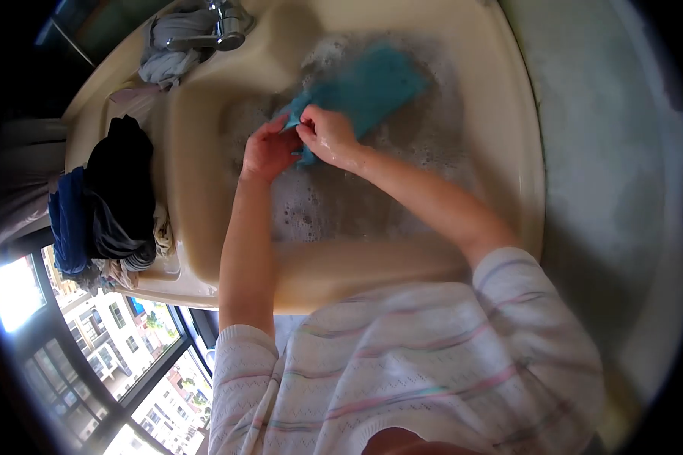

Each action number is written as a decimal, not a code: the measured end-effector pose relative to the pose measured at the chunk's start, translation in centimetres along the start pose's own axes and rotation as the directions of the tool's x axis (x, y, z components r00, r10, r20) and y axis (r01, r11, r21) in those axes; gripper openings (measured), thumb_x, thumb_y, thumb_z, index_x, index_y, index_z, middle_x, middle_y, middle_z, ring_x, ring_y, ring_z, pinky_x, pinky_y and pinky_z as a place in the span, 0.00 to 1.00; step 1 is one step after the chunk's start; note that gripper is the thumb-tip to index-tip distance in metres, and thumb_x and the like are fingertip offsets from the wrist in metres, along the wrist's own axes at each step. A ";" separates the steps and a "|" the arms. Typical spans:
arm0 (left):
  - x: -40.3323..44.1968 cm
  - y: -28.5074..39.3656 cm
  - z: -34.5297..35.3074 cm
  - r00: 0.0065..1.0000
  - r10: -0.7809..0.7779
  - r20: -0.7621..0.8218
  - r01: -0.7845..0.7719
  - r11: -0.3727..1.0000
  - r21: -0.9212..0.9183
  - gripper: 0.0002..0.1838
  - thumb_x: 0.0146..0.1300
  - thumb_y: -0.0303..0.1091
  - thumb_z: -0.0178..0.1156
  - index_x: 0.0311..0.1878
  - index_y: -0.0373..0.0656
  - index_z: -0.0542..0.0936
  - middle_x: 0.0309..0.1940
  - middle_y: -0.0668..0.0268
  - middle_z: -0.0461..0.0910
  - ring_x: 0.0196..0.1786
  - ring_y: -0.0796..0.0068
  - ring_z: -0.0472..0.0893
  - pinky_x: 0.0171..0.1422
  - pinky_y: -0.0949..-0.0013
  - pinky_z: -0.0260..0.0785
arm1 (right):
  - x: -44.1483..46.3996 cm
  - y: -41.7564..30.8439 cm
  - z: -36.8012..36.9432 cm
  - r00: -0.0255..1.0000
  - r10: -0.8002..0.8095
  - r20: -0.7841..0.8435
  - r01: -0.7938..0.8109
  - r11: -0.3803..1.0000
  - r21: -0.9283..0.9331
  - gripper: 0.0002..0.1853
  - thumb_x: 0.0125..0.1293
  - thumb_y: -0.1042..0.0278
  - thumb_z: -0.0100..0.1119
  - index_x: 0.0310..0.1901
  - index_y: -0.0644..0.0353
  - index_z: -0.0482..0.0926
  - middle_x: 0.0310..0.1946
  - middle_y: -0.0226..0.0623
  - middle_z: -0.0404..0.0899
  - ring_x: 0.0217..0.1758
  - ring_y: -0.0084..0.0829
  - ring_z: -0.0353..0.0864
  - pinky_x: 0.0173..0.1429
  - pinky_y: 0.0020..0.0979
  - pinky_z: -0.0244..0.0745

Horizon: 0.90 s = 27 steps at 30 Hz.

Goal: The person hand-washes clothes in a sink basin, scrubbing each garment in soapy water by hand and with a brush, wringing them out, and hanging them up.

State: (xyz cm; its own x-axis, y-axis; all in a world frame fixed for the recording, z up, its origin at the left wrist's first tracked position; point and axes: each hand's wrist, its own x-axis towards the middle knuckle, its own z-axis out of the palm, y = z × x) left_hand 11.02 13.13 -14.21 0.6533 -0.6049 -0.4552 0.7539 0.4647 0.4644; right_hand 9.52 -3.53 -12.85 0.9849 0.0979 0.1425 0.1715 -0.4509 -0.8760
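A wet teal cloth [379, 85] lies spread in cloudy, sudsy water, its near left end bunched up between my hands. My left hand [269, 150] is closed round that bunched end, thumb uppermost. Close beside it, my right hand [328, 135] pinches the same part of the cloth with curled fingers, and suds cling to its wrist. Both hands are just above the water in the beige sink basin [501, 98]. The exact fold between the fingertips is hidden.
A chrome faucet [226, 30] stands at the back left, with a grey cloth [167, 57] beside it. Black clothing [119, 189] and blue clothing [69, 220] are heaped on the left ledge. A window [121, 341] is at lower left, a pale wall [607, 152] at right.
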 end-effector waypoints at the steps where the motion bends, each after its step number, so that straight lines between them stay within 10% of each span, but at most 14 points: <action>1: 0.2 -0.5 -0.1 0.997 0.078 -0.030 -0.076 0.996 0.047 0.16 0.60 0.40 0.48 0.48 0.42 0.72 0.47 0.62 0.74 0.52 0.65 0.71 0.58 0.65 0.59 | 0.0 -0.5 -0.3 1.000 -0.009 0.010 0.008 0.997 0.080 0.06 0.53 0.70 0.58 0.30 0.60 0.72 0.23 0.43 0.77 0.25 0.41 0.77 0.30 0.35 0.70; 5: 2.6 -3.8 -2.5 0.903 0.033 -0.428 0.074 0.970 0.230 0.17 0.62 0.34 0.48 0.54 0.40 0.69 0.48 0.63 0.73 0.50 0.70 0.73 0.55 0.68 0.66 | -0.5 -2.8 -0.3 0.972 -0.176 0.155 0.146 0.972 0.187 0.05 0.52 0.72 0.57 0.29 0.60 0.71 0.22 0.42 0.76 0.25 0.42 0.75 0.28 0.35 0.69; 13: 3.7 -0.1 2.8 0.922 -0.051 -0.384 0.273 0.789 0.551 0.12 0.59 0.33 0.53 0.45 0.40 0.73 0.39 0.65 0.76 0.41 0.75 0.76 0.44 0.73 0.69 | -4.6 -3.5 -1.9 0.728 -0.277 0.626 0.265 0.957 0.116 0.03 0.49 0.71 0.55 0.26 0.59 0.72 0.21 0.41 0.75 0.28 0.44 0.75 0.31 0.41 0.68; 20: 9.1 2.0 -0.4 0.962 0.033 -0.273 0.108 0.868 0.485 0.12 0.55 0.38 0.58 0.38 0.39 0.76 0.25 0.69 0.77 0.24 0.78 0.75 0.27 0.75 0.65 | -6.7 -0.9 -2.2 0.342 -0.102 0.934 0.388 0.921 -0.042 0.09 0.51 0.62 0.56 0.31 0.58 0.77 0.26 0.41 0.77 0.33 0.44 0.77 0.36 0.43 0.70; 23: 9.1 1.5 4.1 0.928 0.042 -0.371 0.134 0.890 0.435 0.13 0.51 0.40 0.61 0.33 0.39 0.77 0.21 0.70 0.74 0.22 0.80 0.72 0.23 0.74 0.61 | -3.8 -1.3 -5.8 0.338 0.085 0.937 0.388 0.894 -0.222 0.10 0.51 0.61 0.56 0.30 0.57 0.80 0.27 0.40 0.79 0.34 0.43 0.78 0.38 0.42 0.72; 27: 11.2 -0.1 2.4 0.841 0.378 -0.387 0.146 0.530 0.835 0.13 0.44 0.39 0.66 0.26 0.40 0.78 0.19 0.71 0.72 0.21 0.81 0.67 0.23 0.73 0.57 | 1.9 3.3 -9.5 0.893 0.242 0.380 -0.085 0.919 -0.385 0.10 0.51 0.60 0.58 0.26 0.57 0.79 0.26 0.40 0.79 0.32 0.41 0.78 0.36 0.37 0.71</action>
State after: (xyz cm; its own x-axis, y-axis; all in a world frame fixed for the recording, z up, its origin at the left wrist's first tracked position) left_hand 18.10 4.78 -17.50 0.8614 -0.0827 -0.5011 0.4372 -0.3816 0.8144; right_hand 12.13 -13.27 -11.10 0.9125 0.3156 -0.2602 0.0819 -0.7642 -0.6398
